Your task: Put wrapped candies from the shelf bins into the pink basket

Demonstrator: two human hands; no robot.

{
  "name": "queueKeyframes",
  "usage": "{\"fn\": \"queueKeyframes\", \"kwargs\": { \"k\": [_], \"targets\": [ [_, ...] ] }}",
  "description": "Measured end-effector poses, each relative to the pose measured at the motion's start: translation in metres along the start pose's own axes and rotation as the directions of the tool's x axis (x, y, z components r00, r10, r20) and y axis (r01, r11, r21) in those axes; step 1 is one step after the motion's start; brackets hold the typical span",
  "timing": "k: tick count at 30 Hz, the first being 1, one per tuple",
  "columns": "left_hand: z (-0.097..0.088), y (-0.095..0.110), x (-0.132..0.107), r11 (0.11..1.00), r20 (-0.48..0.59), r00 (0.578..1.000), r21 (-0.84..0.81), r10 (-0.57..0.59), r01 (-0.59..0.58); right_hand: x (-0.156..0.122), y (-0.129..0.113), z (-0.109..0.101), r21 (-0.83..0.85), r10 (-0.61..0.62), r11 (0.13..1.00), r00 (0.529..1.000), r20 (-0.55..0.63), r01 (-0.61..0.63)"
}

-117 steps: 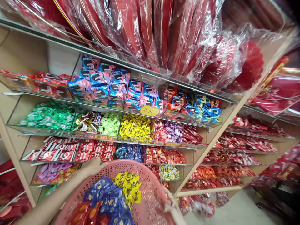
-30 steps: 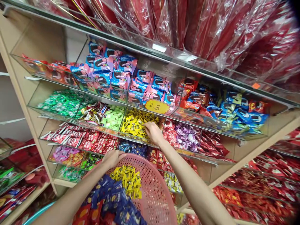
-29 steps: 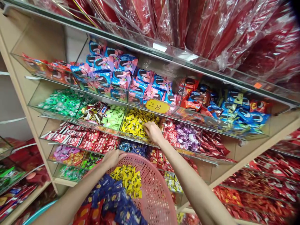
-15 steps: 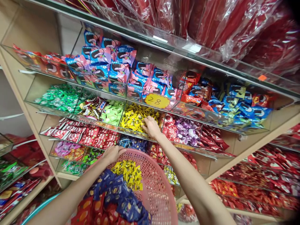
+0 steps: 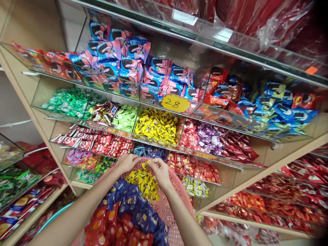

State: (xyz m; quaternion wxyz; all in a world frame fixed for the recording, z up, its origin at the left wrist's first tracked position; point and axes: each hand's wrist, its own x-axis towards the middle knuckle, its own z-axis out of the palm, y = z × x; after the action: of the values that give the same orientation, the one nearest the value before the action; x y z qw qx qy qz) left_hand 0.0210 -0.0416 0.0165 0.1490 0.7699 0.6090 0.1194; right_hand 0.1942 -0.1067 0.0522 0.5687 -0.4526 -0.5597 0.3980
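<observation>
Nearest us, a round pink perforated plastic basket holds glossy red square packets, with dark blue square packets heaped just beyond them. Past those, towards the basket's far side, we find a pile of small bright yellow wrapped pieces. To the left, partly behind the left forearm, curves a turquoise rim.

At the far rim, our left hand has its fingers closed on the basket's edge. Just beside it, our right hand pinches one small yellow packet between thumb and fingers, above the yellow pile and inside the rim.

Beyond the basket, we see pale wooden shelving fitted with clear trays. A middle tray carries a heap of matching yellow packets, between light green packets and red-and-white wrapped ones. Above it, a yellow scalloped label reads "28", near stacked blue-and-pink packets. Along the very top, we make out dark red goods in clear film.
</observation>
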Motion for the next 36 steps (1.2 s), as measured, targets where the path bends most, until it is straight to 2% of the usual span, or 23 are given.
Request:
{"fn": "queueKeyframes", "kwargs": {
  "k": [1,3,5,6,10,15,21,28,36],
  "targets": [
    [0.001,-0.002,0.0,1.0,-0.002,1.0,-0.014,0.001,-0.001,-0.004,0.018,0.004,0.105,0.146,0.984,0.989,-0.029,-0.142],
    [0.002,-0.006,-0.001,0.997,-0.005,1.0,-0.081,0.019,-0.019,-0.007,0.048,0.009,0.313,0.417,0.866,0.909,-0.019,-0.391],
    [0.001,-0.01,-0.001,0.975,-0.006,0.997,-0.208,0.074,-0.073,-0.008,0.066,0.011,0.478,0.555,0.723,0.831,0.029,-0.499],
    [0.0,-0.011,-0.002,0.952,-0.002,0.993,-0.283,0.119,-0.115,-0.008,0.07,0.011,0.537,0.577,0.671,0.815,0.057,-0.512],
    [-0.009,-0.01,-0.003,0.832,0.056,0.947,-0.497,0.316,-0.248,-0.012,0.073,0.015,0.643,0.541,0.588,0.829,0.139,-0.491],
    [-0.015,-0.01,-0.003,0.786,0.148,0.893,-0.55,0.425,-0.283,-0.015,0.071,0.021,0.673,0.495,0.581,0.855,0.154,-0.458],
    [-0.016,-0.011,-0.002,0.751,0.124,0.876,-0.579,0.466,-0.317,-0.018,0.071,0.021,0.66,0.497,0.581,0.85,0.175,-0.476],
    [-0.018,-0.007,-0.003,0.731,0.116,0.868,-0.6,0.483,-0.326,-0.021,0.074,0.022,0.568,0.557,0.597,0.803,0.214,-0.566],
    [-0.015,-0.011,-0.002,0.766,0.137,0.883,-0.568,0.449,-0.301,-0.019,0.074,0.017,0.439,0.514,0.726,0.842,0.164,-0.529]
  ]
}}
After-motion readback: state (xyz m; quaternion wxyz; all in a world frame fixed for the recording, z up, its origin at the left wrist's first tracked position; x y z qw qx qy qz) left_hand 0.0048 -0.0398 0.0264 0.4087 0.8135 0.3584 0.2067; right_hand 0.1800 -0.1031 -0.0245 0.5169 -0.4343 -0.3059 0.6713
